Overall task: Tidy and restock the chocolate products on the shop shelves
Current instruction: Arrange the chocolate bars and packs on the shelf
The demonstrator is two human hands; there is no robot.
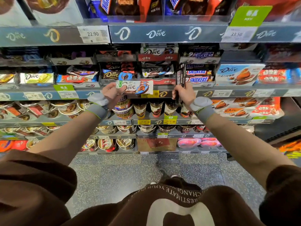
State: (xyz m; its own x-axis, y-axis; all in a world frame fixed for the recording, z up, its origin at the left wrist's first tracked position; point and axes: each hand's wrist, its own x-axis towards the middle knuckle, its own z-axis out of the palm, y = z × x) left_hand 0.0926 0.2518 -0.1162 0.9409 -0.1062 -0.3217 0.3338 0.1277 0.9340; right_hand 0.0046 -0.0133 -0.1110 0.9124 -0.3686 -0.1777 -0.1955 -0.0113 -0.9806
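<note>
Before the Dove-branded shelf: a person stood with both forearms raised to the middle shelf edge (162,93), which serves as landmark below.
Left hand (112,92): just in front of the shelf edge, its thumb and fingers (122,88) were clamped on the left end of a white Dove bar (135,87), held flat with the label facing out, probably so the flavour could be matched to a tray.
White Dove bar's place: off the shelf, in the air just in front of the edge, below the trays of similar white Dove bars (157,70).
Right hand (183,92): right of the bar along the same edge, its fingers were wrapped round a stack of dark bars (181,75) stood on end, apparently kept bundled for restocking.
Snickers tray (199,75): touching or just behind that stack; contact could not be told.
Judged step: sorting, with the white bar likely bound for the matching tray above the edge.
Lower shelves: cups and tubs (156,108) sat below the edge.
</note>
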